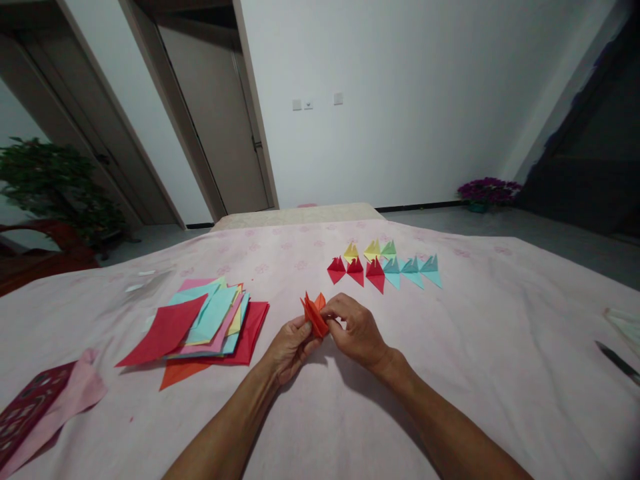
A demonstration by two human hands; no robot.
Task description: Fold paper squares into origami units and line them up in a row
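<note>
An orange origami crane, partly covered by fingers, is held just above the tablecloth in front of me. My left hand pinches its lower left side between thumb and fingers. My right hand is closed on its right edge, the thumb and index finger together at the paper. Beyond the hands stand finished paper cranes in two rows: red cranes and light blue cranes in front, yellow cranes and a green crane behind.
Left of my hands lies a loose pile of coloured paper squares. A clear plastic wrapper is behind it. A dark red patterned item lies at the near left, on pink cloth. A dark pointed object rests at the right.
</note>
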